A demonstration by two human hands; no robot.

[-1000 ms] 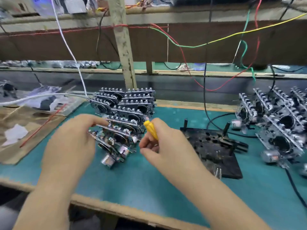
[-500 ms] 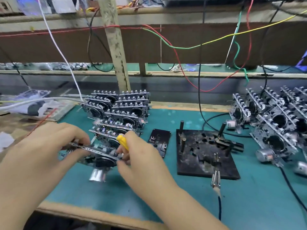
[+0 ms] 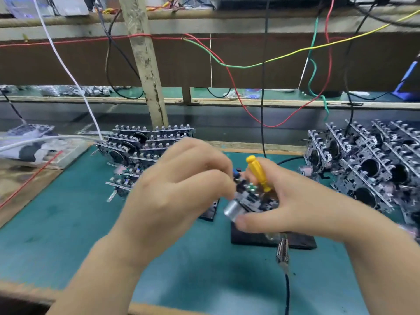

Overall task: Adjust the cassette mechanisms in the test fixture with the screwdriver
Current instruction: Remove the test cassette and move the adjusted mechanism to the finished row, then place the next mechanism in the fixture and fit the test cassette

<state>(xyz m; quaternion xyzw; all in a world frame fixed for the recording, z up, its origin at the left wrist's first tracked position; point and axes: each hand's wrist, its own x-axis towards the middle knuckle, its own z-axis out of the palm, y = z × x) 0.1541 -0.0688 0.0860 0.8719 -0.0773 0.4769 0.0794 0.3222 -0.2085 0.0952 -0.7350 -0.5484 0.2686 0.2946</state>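
Note:
Both hands hold one cassette mechanism (image 3: pixel 251 201), a dark metal frame with a silver motor can, just above the black test fixture (image 3: pixel 254 238). My left hand (image 3: pixel 181 185) grips its left side from above. My right hand (image 3: pixel 293 201) holds its right side, thumb under the motor, and keeps a yellow-handled screwdriver (image 3: pixel 258 172) tucked between its fingers, handle pointing up. The screwdriver tip is hidden. Most of the fixture is covered by my hands.
A stack of cassette mechanisms (image 3: pixel 136 151) stands behind my left hand; a second group (image 3: pixel 372 164) fills the right. A probe on a black cable (image 3: pixel 282 251) lies in front of the fixture. Wires hang above; a wooden post (image 3: pixel 147 71) rises behind the bench.
Both hands carried the mechanism from the left stack rightward, over to the fixture. The screwdriver went along in my right hand.

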